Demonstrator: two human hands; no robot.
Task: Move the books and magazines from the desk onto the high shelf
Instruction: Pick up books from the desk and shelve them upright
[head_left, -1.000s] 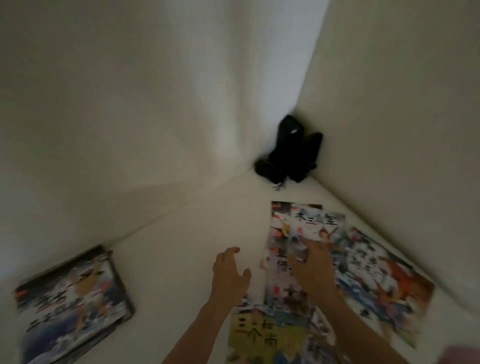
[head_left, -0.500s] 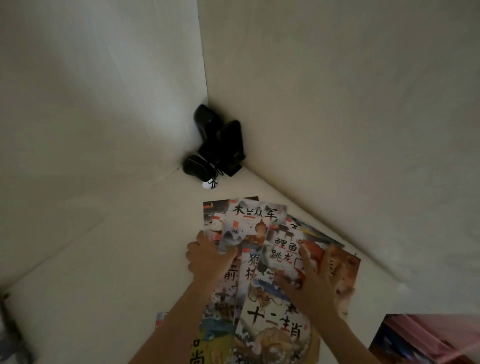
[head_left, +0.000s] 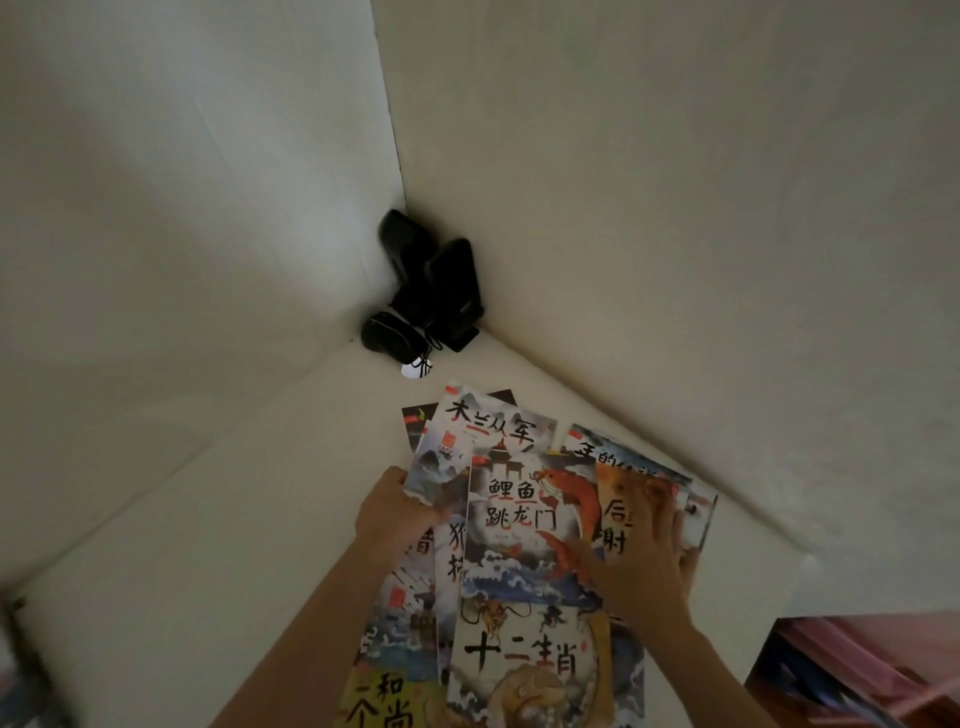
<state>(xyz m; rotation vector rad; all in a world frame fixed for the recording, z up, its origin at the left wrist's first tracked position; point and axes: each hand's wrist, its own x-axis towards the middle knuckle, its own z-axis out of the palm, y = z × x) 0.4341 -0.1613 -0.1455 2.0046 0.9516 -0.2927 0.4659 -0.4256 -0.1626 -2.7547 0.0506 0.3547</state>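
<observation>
Left hand (head_left: 397, 512) is gripping the edge of fanned colourful picture books (head_left: 511, 525), right hand (head_left: 641, 564) is pressing flat, fingers spread, on them, white shelf (head_left: 234, 519) underneath

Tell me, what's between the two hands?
In the head view, overlapping picture books fill the stretch between the left hand and right hand.
</observation>
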